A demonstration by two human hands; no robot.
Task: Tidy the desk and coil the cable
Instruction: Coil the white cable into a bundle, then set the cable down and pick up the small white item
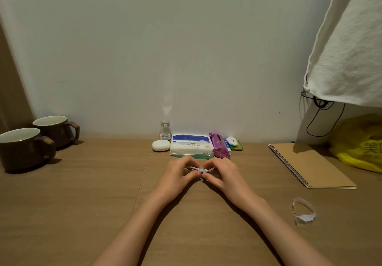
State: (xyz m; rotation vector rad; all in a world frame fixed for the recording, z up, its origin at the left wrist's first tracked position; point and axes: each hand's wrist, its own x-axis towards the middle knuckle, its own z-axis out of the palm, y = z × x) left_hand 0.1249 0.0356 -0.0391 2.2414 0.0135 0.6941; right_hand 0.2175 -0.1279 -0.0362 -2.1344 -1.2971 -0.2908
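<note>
Forearms (142, 214) come in from the near edge of the wooden counter (72, 214) and meet toward its middle. To their right, near the front, a loop of white paper band (303, 212) lies on the wood. The left hand (177, 174) and right hand (224, 176) face each other with the cable (199, 170) between them, a small white bundle wound tight round its middle. Each hand's curled fingers (215, 162) and thumb pinch one end of it, so both have hold of the bundle. Whether it rests on the counter or hangs just above it cannot be told. Further right a spiral-bound brown notebook (314, 166) lies closed, and beyond it a yellow plastic bag (359, 146) sits in the corner. Just behind the hands lies a pack of tissues (191, 147), with a white oval case (161, 145) on its left, a purple packet (219, 146) on its right, and a small clear bottle (165, 132) against the wall (144, 48). At far left stand two dark mugs (24, 149), side by side. A white cloth (347, 48) hangs at upper right, with a black cord (322, 121) looping below it.
</note>
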